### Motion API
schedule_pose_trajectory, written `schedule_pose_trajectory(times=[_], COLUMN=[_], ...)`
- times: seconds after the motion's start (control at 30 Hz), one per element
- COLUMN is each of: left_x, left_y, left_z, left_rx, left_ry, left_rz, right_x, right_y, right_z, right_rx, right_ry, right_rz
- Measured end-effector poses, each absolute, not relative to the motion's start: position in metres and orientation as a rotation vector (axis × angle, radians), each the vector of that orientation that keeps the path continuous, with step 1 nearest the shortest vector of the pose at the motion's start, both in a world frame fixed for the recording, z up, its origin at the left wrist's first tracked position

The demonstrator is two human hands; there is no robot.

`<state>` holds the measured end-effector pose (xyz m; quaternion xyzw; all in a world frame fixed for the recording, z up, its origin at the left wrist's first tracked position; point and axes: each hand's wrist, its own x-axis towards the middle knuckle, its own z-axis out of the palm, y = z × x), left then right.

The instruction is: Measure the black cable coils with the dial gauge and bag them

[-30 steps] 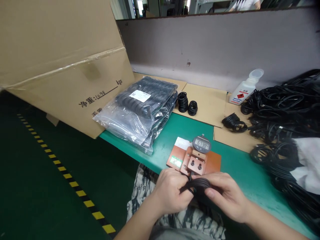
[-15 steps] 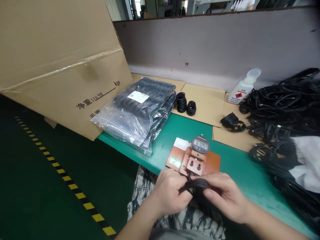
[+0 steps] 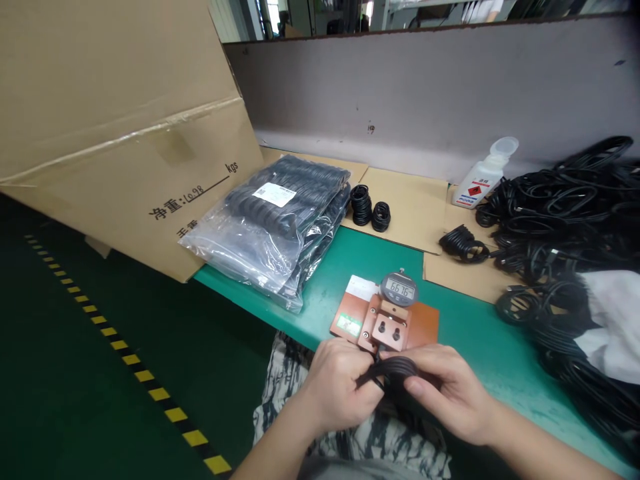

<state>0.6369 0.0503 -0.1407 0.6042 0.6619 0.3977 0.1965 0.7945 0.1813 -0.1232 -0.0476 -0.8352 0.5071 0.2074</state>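
Note:
A coiled black cable (image 3: 400, 368) is held between both hands at the table's front edge. My left hand (image 3: 343, 380) is closed around the coil's left side. On the right side, the thumb and fingers of my right hand (image 3: 447, 390) grip the same coil. One cable end reaches up to the copper-coloured block of a measuring fixture (image 3: 393, 330) just beyond my fingers; the exact contact is hidden. The fixture's round digital gauge (image 3: 399, 289) reads about 66.76. A brownish-orange base plate (image 3: 425, 328) carries the fixture.
Bagged cables (image 3: 280, 220) lie by a large cardboard box (image 3: 125, 147) on the left. Small cable coils (image 3: 361, 205) stand on cardboard sheets (image 3: 410, 207). A white bottle (image 3: 477, 181), a heap of black cables (image 3: 565, 207) and a white cloth (image 3: 613, 327) occupy the right.
The gauge reading has dropped from about 67.05 to about 66.76. Both hands keep their hold on the cable almost unmoved, while the view has shifted slightly.

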Motion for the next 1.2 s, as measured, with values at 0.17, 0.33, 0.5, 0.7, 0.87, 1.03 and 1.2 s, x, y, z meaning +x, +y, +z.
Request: schedule_pose_trajectory(times=[0.17, 0.33, 0.5, 0.7, 0.87, 1.03, 1.2], left_x=[0.6367, 0.6365, 0.6364, 0.6368, 0.6365, 0.6364, 0.6363], left_y=[0.0503, 0.0505, 0.0503, 0.0503, 0.0505, 0.0507, 0.0506], left_z=[-0.1403, -0.1391, -0.1382, -0.1384, -0.1385, -0.1389, -0.1387], left_rx=[1.687, 1.691, 1.684, 1.686, 1.684, 1.684, 1.689], left_ry=[1.846, 1.856, 1.863, 1.855, 1.849, 1.859, 1.853], left_rz=[1.098, 1.089, 1.074, 1.071, 1.072, 1.064, 1.069], right_x=[0.7941, 0.7942, 0.7941, 0.7940, 0.7946, 0.7943, 0.7945], right_y=[0.1808, 0.1807, 0.1805, 0.1807, 0.1810, 0.1808, 0.1805], right_z=[-0.1229, -0.1229, -0.1221, -0.1218, -0.1227, -0.1227, -0.1228], right_rx=[-0.136, -0.137, -0.138, -0.147, -0.161, -0.154, -0.153], right_ry=[-2.333, -2.332, -2.333, -2.341, -2.336, -2.343, -2.331], right_rz=[1.422, 1.423, 1.416, 1.429, 1.440, 1.435, 1.431])
